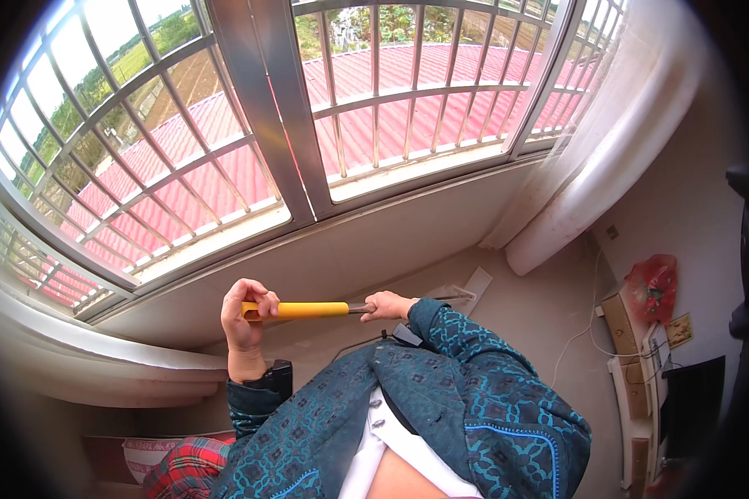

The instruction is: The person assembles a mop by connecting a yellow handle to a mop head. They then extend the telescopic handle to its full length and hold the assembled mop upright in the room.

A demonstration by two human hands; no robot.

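Note:
I hold a long-handled tool level in front of me, below the window. Its yellow tubular handle (312,310) runs from left to right into a thin metal shaft. My left hand (245,309) is closed around the left end of the yellow handle. Farther right, my right hand (384,306) grips the metal shaft just past the yellow part. Beyond that hand a thin metal frame leads to a narrow white flat head (478,287), so it looks like a window squeegee. The right sleeve partly hides that stretch.
Ahead is a sliding window with a grey frame (266,108) and metal bars outside. White curtains (616,141) hang right and left. At the right stand a low cabinet (632,391), a red plastic bag (651,287), a dark screen (695,399) and a loose white cable (567,345). Red plaid cloth (187,466) lies lower left.

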